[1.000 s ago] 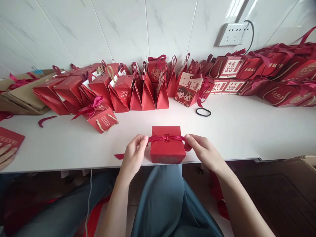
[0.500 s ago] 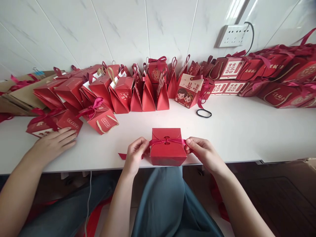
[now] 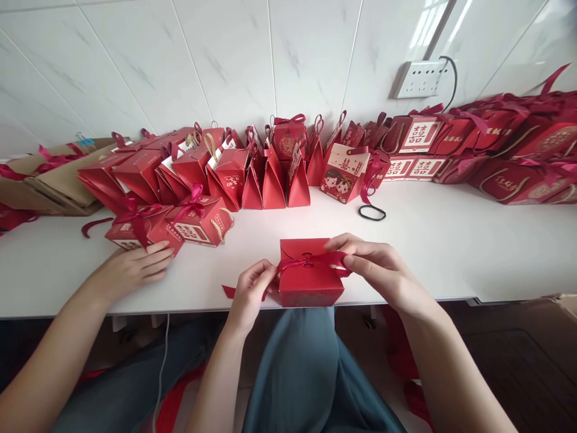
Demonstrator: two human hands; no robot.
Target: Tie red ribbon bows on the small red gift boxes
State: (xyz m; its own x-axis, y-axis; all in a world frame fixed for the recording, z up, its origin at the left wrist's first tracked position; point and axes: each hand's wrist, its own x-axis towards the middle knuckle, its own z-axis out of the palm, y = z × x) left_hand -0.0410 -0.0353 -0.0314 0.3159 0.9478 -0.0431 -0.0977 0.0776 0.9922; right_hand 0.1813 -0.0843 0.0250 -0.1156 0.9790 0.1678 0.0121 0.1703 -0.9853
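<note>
A small red gift box [image 3: 310, 282] stands at the near edge of the white table [image 3: 451, 246], with a dark red ribbon [image 3: 311, 261] threaded across its closed top flap. My left hand [image 3: 252, 291] pinches the ribbon's left end beside the box. On the right, my right hand [image 3: 381, 264] pinches the other end and holds it over the box's top right corner. A loose ribbon tail [image 3: 228, 291] lies on the table left of my left hand.
Another person's hand [image 3: 130, 267] rests at the left on a red box tied with a bow [image 3: 139, 227]; a second tied box [image 3: 202, 219] stands beside it. Several red boxes [image 3: 270, 174] line the wall. A black hair band [image 3: 372, 212] lies behind my box. A socket [image 3: 419, 78] is on the wall.
My right hand has lifted its ribbon end inward over the box top. The other person's hand has pushed a tied box rightward next to the second tied box.
</note>
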